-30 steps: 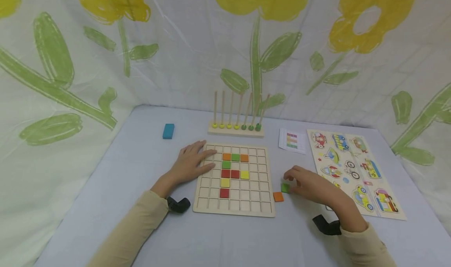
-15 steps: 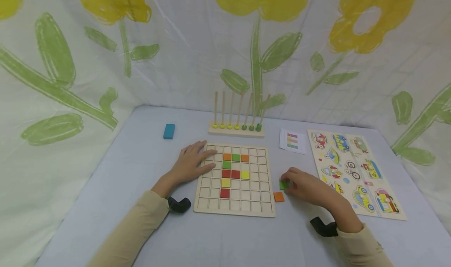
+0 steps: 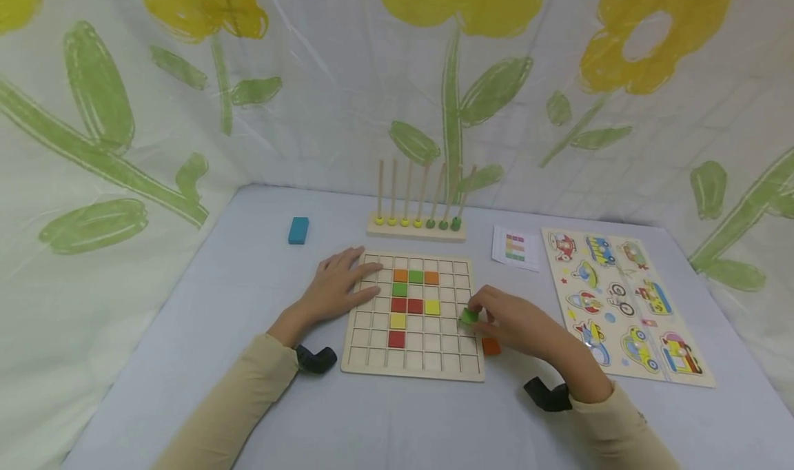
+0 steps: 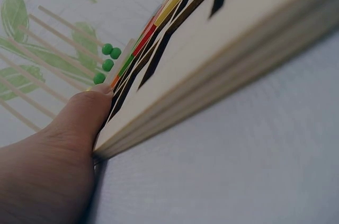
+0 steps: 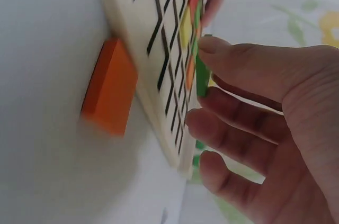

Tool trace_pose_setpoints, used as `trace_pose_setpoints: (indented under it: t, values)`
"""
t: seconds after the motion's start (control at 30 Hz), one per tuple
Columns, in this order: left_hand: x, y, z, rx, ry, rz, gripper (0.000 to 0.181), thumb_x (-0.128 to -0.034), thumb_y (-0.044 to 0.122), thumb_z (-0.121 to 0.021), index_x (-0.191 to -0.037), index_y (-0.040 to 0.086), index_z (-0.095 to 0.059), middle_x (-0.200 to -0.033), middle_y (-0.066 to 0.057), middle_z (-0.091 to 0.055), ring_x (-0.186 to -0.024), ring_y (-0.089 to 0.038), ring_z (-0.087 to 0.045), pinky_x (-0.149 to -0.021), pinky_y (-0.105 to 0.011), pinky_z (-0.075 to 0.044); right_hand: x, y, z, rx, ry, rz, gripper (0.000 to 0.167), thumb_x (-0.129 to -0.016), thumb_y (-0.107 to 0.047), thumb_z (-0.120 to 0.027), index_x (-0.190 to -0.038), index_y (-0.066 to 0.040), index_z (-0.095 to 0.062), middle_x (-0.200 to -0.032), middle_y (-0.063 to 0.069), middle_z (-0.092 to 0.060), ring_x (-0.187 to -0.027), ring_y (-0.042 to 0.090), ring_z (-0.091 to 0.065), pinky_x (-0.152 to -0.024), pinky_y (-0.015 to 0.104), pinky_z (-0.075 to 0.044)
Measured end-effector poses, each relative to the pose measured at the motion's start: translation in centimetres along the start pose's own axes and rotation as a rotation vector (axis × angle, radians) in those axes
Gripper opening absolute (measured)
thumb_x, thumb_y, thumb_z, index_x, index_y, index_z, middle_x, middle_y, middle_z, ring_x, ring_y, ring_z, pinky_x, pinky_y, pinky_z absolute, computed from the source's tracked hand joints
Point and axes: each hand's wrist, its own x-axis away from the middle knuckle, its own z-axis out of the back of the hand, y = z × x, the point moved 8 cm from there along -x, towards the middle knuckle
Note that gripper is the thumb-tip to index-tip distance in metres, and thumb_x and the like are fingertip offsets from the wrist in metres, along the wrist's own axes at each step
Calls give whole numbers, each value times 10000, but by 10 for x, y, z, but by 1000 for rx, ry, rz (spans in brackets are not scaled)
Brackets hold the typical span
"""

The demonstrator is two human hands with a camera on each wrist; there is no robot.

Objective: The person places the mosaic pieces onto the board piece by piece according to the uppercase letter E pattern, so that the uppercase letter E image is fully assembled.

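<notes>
A wooden grid board lies on the table with several red, yellow, green and orange square tiles set in its cells. My left hand rests on the board's left edge, fingers spread; in the left wrist view its thumb lies along that edge. My right hand pinches a green tile between thumb and fingers, over the board's right side. The right wrist view shows this green tile edge-on under the thumb. Close to the board's right edge lies an orange tile, partly covered by my right hand in the head view.
Behind the board stands a wooden peg rack with yellow and green beads. A printed pattern card and a picture puzzle board lie to the right. A blue block sits at the back left.
My right hand took hold of the green tile on the table and carried it left, over the board's right side. My left hand has stayed in place.
</notes>
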Motion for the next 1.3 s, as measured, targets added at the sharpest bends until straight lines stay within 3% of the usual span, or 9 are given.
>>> trace_pose_setpoints:
  t: [0.17,0.4,0.5,0.77,1.0,1.3]
  values:
    - [0,1,0,4,-3,-1,559,-927,595,-475,-1421,334,-455,-1572,-84,-240,-1452,-304,-171,-1106,-559,-162,-11,-25,-12,17,-47,42,208,-887,-308,-692,-1071,-258,-609,-1001,-187,-547,-821,15,-531,-735,230,-495]
    - [-1,1,-2,-1,-2,-10,557,-926,595,-475,-1421,339,-453,-1571,-86,-244,-1450,-309,-177,-1108,-555,-166,-17,-58,-29,74,-50,238,170,-900,-308,-676,-1044,-231,-633,-988,-166,-557,-826,-3,-520,-760,222,-496]
    - [-1,1,-2,1,-3,-8,558,-926,594,-477,-1422,340,-451,-1572,-84,-242,-1450,-308,-176,-1110,-554,-162,-18,-66,-33,88,-39,284,158,-907,-298,-668,-1045,-231,-629,-994,-161,-560,-846,-6,-524,-775,215,-498]
    - [-1,0,-1,1,-5,-4,558,-929,590,-476,-1426,336,-448,-1575,-80,-235,-1450,-308,-177,-1110,-556,-161,-24,-78,-39,106,-59,286,175,-914,-294,-659,-1075,-228,-640,-980,-154,-572,-830,15,-523,-782,210,-498]
    - [0,0,0,-1,-4,-8,560,-928,594,-474,-1425,336,-449,-1573,-82,-240,-1449,-308,-182,-1111,-555,-165,-26,-87,-40,109,-45,340,166,-920,-265,-653,-1081,-223,-636,-1014,-137,-575,-839,23,-542,-778,203,-499]
    - [1,1,2,5,-9,0,559,-926,596,-478,-1421,340,-452,-1573,-79,-239,-1450,-305,-178,-1111,-557,-163,-29,-88,-42,126,-46,345,150,-922,-272,-650,-1063,-221,-636,-1007,-135,-569,-842,21,-526,-768,191,-493]
